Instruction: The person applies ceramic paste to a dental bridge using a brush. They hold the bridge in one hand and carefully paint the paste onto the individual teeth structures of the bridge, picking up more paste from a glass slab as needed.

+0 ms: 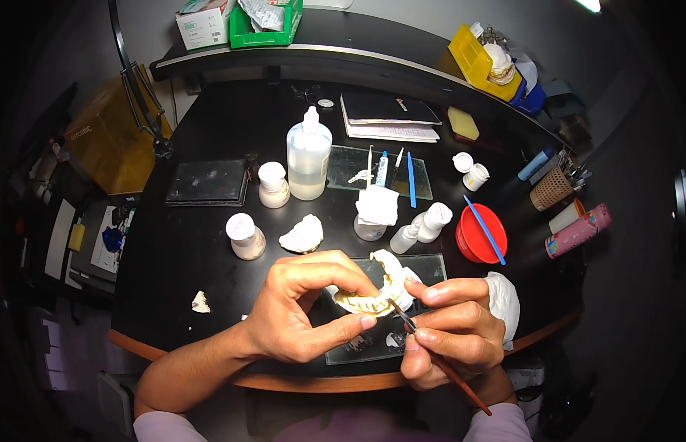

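Observation:
My left hand (313,302) pinches a cream-coloured dental cast (365,303) between thumb and fingers, holding it above a glass slab (431,267). The cast is arch-shaped, with a row of teeth along its edge. In my right hand (457,331) is a thin brush (452,374) with a reddish-brown handle, gripped like a pen. Its dark tip meets the inner side of the cast near the middle. Part of the cast's left side is hidden behind my left fingers. White smears and bits of material (394,339) lie on the slab below.
Beyond my hands stand a squeeze bottle (308,158), white jars (246,237) and a second plaster piece (302,234). A red bowl (464,247) with a blue stick (484,230) across it is at the right. A white tissue (503,306) lies beside my right hand.

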Available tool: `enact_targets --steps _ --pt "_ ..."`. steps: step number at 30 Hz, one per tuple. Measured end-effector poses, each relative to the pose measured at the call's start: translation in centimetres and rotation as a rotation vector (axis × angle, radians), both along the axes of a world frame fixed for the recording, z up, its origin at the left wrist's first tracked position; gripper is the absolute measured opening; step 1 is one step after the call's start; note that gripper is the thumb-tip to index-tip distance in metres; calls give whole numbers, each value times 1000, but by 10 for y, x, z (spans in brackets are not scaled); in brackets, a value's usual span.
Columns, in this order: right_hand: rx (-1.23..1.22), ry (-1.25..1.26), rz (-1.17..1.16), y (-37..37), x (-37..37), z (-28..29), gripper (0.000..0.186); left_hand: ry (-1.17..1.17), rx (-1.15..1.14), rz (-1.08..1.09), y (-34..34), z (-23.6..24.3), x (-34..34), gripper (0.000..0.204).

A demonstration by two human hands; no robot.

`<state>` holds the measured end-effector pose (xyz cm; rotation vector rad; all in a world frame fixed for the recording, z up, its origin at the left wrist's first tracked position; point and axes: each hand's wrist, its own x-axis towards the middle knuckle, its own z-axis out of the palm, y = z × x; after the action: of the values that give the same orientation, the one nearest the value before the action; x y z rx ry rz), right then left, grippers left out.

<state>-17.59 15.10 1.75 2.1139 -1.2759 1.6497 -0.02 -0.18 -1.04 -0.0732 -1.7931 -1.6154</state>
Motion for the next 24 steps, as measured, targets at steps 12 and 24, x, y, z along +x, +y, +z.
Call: enact_targets --steps 12,24 --pt "6 8 -9 0 1 0 15 -11 23 -17 0 1 2 24" --pt "1 -11 3 -2 -2 2 19 -38 16 -16 0 2 2 25"
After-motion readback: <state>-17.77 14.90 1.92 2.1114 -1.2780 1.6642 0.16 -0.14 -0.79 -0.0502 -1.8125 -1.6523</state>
